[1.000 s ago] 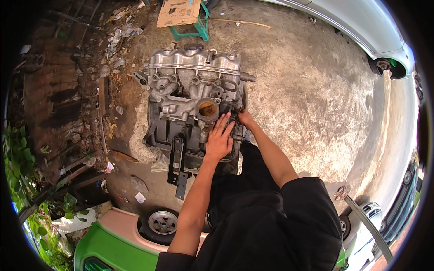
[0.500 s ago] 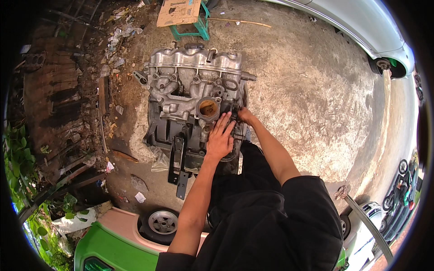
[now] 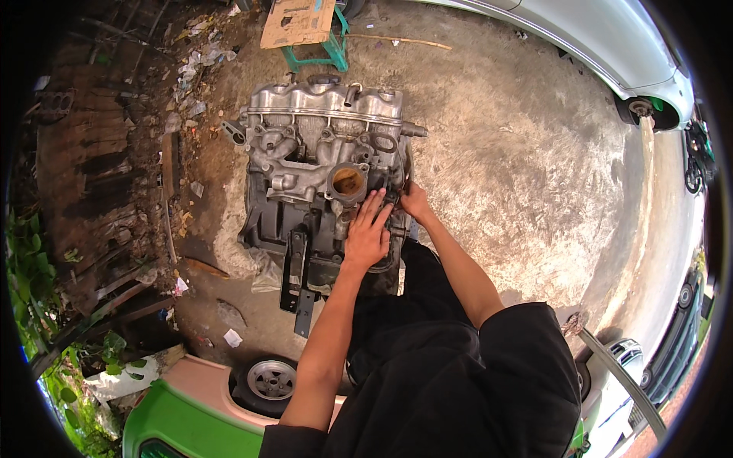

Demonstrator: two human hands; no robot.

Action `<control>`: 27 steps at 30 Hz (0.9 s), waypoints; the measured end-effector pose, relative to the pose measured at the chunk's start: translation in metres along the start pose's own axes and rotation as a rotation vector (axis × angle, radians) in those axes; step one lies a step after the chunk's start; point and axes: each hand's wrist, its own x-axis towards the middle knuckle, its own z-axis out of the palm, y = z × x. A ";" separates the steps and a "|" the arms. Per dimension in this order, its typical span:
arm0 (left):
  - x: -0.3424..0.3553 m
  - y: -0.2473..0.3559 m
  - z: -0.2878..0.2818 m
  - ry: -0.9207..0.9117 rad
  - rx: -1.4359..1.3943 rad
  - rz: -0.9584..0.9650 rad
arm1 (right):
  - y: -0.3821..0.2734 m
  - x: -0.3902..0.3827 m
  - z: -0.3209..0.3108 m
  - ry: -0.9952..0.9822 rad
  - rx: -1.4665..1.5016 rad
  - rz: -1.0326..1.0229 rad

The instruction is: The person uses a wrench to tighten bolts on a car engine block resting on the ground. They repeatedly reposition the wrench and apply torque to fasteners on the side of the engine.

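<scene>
A car engine (image 3: 267, 206) stands upright on the ground in front of me, with a silver ribbed cover (image 3: 324, 105) along its far top edge. A metal intake manifold (image 3: 294, 181) crosses its middle and ends in a round opening (image 3: 349, 182) with a brownish inside. My left hand (image 3: 368, 233) lies on the block just below that opening, fingers stretched out and slightly spread. At the engine's right side, my right hand (image 3: 414, 201) has its fingers bent in against the edge; the fingertips and whatever they grip are hidden. A black bracket (image 3: 298, 278) sticks out toward me at the lower left.
Beyond the engine stands a green stool (image 3: 336, 52) with cardboard (image 3: 299, 21) on top. Silver car bodywork (image 3: 611, 46) curves along the upper right. Wooden boards (image 3: 84, 168) and litter lie left. A green and pink vehicle (image 3: 191, 420) with a wheel (image 3: 271, 379) is at the lower left.
My right hand has drawn slightly outward from the engine's right side. The left hand stays in place on the block. The view has shifted a little; a motorbike at the right rim has moved farther off.
</scene>
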 end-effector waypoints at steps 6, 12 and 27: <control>0.001 0.002 -0.002 0.004 0.057 0.016 | -0.022 -0.074 -0.012 -0.001 -0.041 -0.180; 0.001 0.002 -0.003 0.004 0.048 0.016 | -0.009 -0.115 -0.031 -0.172 -0.185 -0.358; 0.001 0.002 -0.002 0.011 0.075 0.024 | 0.035 -0.022 -0.022 0.003 0.254 0.288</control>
